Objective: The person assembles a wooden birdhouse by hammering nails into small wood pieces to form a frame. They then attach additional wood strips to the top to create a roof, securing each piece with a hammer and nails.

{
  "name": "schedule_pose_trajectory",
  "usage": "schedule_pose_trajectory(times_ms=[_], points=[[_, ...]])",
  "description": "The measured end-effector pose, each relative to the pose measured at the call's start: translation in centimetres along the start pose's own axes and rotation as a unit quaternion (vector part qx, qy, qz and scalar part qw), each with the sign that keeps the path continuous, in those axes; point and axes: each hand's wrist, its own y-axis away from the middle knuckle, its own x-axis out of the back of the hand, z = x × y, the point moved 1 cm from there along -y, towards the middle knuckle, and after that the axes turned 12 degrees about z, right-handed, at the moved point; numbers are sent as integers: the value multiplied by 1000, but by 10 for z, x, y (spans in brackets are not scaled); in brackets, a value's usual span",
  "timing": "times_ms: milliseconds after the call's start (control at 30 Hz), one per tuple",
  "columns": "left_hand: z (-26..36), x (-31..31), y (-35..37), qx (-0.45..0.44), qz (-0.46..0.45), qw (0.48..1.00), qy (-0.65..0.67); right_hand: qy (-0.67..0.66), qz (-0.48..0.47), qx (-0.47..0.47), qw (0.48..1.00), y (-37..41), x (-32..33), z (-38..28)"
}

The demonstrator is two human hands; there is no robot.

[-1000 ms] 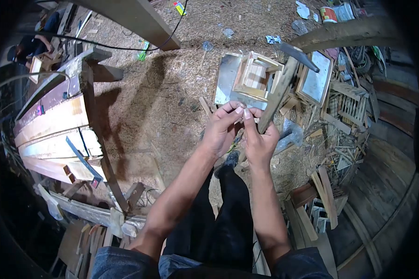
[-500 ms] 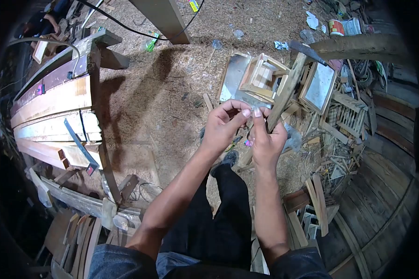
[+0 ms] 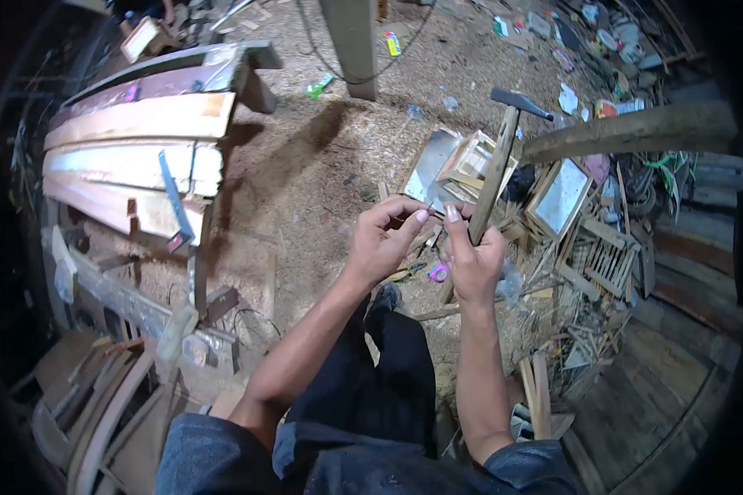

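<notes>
My left hand point(image 3: 380, 243) is closed in a pinch, thumb against forefinger, close to the fingertips of my right hand. A tiny pale thing point(image 3: 437, 204) shows between the two hands; it is too small to name. My right hand point(image 3: 476, 266) is closed round the wooden handle of a hammer point(image 3: 494, 176). The hammer slants up and away, its dark metal head at the top, and the handle's lower end comes out below my hand. My right thumb points toward the left fingertips.
At left stands a bench with planks point(image 3: 140, 115) and a try square point(image 3: 173, 194) on it. Wooden frames point(image 3: 560, 196) and scrap lie at right. Pliers point(image 3: 407, 272) and a pink roll point(image 3: 439, 272) are on the shavings-covered floor. A post point(image 3: 348, 49) rises ahead.
The view has shifted, so the bench sits further right in it. The hammer stands more upright, its head further left. My hands stay together at the fingertips, slightly lower in view.
</notes>
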Motion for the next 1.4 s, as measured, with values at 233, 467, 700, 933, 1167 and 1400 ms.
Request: schedule_pose_trajectory(times_ms=[233,467,700,933,1167,1400], points=[[39,55,100,-71,180,981,-11,38,-137,21,990,85,-41,-8],[9,139,181,-70,344,935,-46,101,-288,-19,952,157,-86,45],[-69,249,293,39,607,793,36,228,-429,30,873,242,-128,130],[-136,389,362,-15,741,656,-146,248,-524,146,801,337,-189,251],[-169,478,355,47,747,626,-217,258,-534,168,788,409,-265,324],[-174,476,369,41,714,663,-223,270,-507,102,812,415,-263,347]])
